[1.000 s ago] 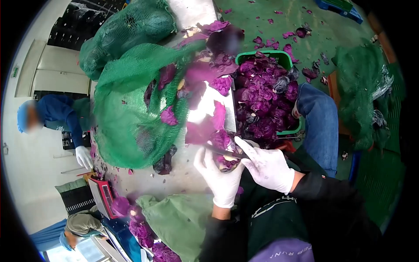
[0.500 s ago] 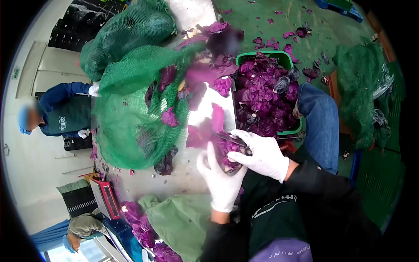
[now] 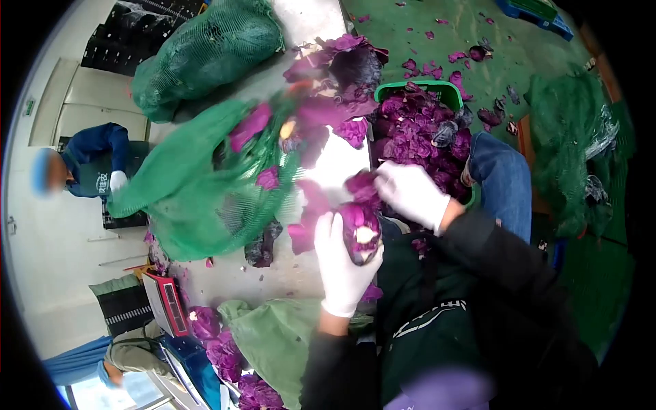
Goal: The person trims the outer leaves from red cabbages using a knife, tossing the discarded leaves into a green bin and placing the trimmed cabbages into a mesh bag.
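Note:
My left hand, in a white glove, is wrapped round a red cabbage head whose pale cut stem end faces up. Just above it and to the right, my white-gloved right hand pinches a dark purple cabbage leaf at the head's upper edge. Whether a knife is also in the right hand cannot be made out. Loose purple leaves lie on the metal table beside the head.
A green crate heaped with purple leaves stands right of the table. Green mesh bags and an open net lie on the left. A co-worker grips the net. A green cloth covers several cabbages. Leaf scraps litter the floor.
The dark blade at the cabbage no longer shows. My right hand has moved up, pulling a leaf from the head, whose stem end now shows. The co-worker has drawn the net leftward.

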